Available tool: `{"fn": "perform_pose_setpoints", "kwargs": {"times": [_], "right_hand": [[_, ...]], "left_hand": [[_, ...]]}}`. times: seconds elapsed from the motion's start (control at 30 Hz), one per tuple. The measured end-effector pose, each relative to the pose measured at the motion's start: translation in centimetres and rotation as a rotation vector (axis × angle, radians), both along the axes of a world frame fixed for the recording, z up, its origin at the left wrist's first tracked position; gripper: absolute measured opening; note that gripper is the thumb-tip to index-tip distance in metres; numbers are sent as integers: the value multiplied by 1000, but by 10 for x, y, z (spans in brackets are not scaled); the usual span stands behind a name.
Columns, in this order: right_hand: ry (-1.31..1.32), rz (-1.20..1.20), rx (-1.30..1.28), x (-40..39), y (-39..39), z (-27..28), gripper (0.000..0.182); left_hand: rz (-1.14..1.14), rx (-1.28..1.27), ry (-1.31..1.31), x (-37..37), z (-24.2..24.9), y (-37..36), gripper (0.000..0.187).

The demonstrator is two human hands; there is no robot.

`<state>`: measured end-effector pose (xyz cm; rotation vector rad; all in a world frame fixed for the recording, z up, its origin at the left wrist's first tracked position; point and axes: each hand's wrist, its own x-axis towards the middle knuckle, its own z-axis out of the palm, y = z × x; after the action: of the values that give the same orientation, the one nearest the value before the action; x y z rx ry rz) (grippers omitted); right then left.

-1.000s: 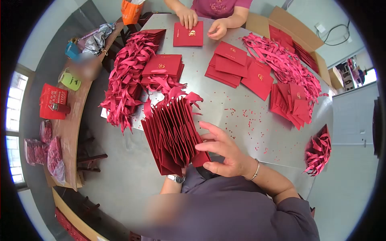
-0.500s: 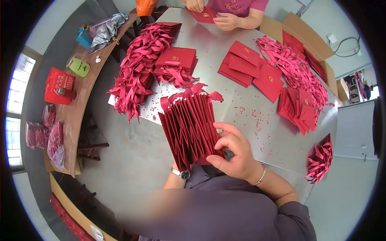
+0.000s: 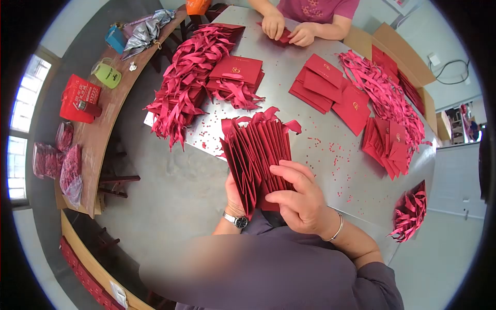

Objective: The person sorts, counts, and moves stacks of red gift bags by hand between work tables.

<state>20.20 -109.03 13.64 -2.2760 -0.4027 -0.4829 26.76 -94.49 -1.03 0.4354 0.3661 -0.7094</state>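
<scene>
A fanned stack of red paper bags (image 3: 258, 150) with pink ribbon handles stands on edge at the near side of the metal table (image 3: 289, 139). My left hand (image 3: 235, 194) holds the stack from below and behind, mostly hidden, with a wristwatch showing. My right hand (image 3: 299, 194) presses on the near ends of the bags, fingers curled over them, a bracelet on the wrist.
A big heap of finished ribboned bags (image 3: 191, 77) lies at the left. Flat red bags (image 3: 323, 82) and loose pink ribbons (image 3: 382, 93) lie at the right. Another person's hands (image 3: 287, 28) work at the far edge. A wooden bench (image 3: 98, 103) holds a green mug and packets.
The fanned stack has closed up and shifted right and nearer to me. My right hand has moved from its end onto its top, fingers curling tighter. The camera view tilted.
</scene>
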Motion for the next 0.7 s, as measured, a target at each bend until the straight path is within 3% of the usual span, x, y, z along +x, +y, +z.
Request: {"fn": "perform_pose_setpoints", "kwargs": {"times": [0.07, 0.17, 0.37, 0.47, 0.5, 0.53, 0.57, 0.63, 0.67, 0.7], "right_hand": [[-1, -48, 51, 2, 2, 0, 19], [20, -96, 44, 3, 1, 5, 24], [34, -174, 41, 4, 1, 0, 28], [24, -96, 11, 10, -3, 1, 25], [39, -11, 85, 13, -7, 1, 24], [26, -45, 132, 16, -13, 0, 25], [12, -78, 178, 20, -20, -4, 27], [90, -242, 294, 43, -37, -24, 28], [181, -339, 374, 63, -45, -33, 29], [232, -359, 353, 88, -55, -42, 35]], "left_hand": [[-39, -43, 4, 6, -1, -2, 45], [-79, -222, -8, 3, 13, -3, 52], [-107, -246, -28, 5, 7, -6, 58], [-62, -187, 21, 7, 0, 1, 59], [-20, -145, -78, 6, 0, 12, 57], [27, -100, -172, 5, 4, 22, 54], [84, -11, -45, 8, -2, 33, 51], [188, 199, -85, 13, -60, 73, 48], [223, 107, -29, 14, -25, 81, 46], [229, 101, -29, 16, -30, 93, 47]]}}
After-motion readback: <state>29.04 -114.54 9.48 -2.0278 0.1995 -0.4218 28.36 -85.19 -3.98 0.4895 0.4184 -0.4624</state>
